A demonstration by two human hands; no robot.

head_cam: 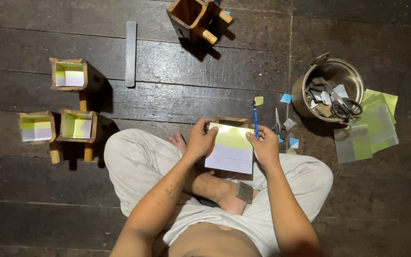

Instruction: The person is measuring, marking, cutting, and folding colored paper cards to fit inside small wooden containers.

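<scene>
Folded yellow-and-lilac paper sheet (229, 148) held over my lap, above a small wooden box (231, 122). Left hand (200, 140) pinches its left edge, right hand (264, 146) its right. Judging: fitting stage; lowering it needs squared corners. Pencil (255, 119), scissors (278, 127) beside.

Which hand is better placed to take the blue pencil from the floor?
The right hand, probably. It grips the right edge of the yellow and lilac paper sheet, and the blue pencil lies just above its fingers.
</scene>
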